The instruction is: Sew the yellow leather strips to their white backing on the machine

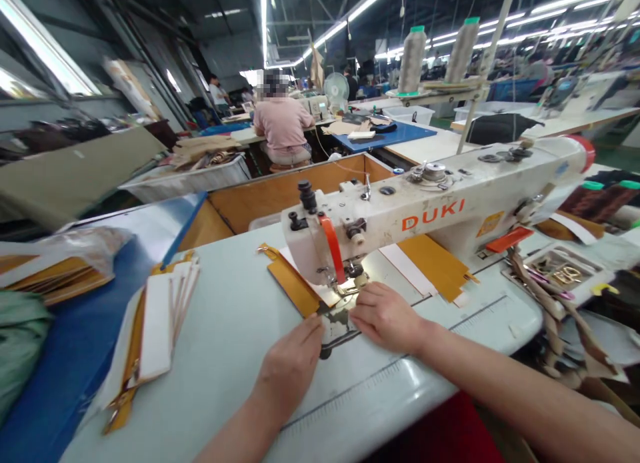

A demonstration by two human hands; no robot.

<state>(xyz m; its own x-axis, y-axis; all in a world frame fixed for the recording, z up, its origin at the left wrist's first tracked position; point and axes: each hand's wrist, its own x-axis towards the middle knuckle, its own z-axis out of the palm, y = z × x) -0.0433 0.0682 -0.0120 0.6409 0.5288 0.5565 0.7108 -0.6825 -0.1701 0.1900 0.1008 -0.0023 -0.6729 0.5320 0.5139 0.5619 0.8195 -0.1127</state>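
A mustard-yellow strip (290,286) with a metal-tipped tab lies on the left of the sewing machine (435,196), its near end running towards the needle area. At that near corner, my left hand (295,356) is closed with fingertips pinched on the strip. My right hand (387,316) is closed just in front of the presser foot (346,288), fingers bent down near the metal plate; whatever is in them is hidden. Behind the right hand lie flat mustard pieces (433,266) beside a white strip (403,266).
A stack of white and mustard strips with zippers (157,323) lies on the left of the machine table. On the right stands a tray of small metal parts (565,269). Thread cones (413,61) rise behind the machine. A person in pink (283,126) sits further back.
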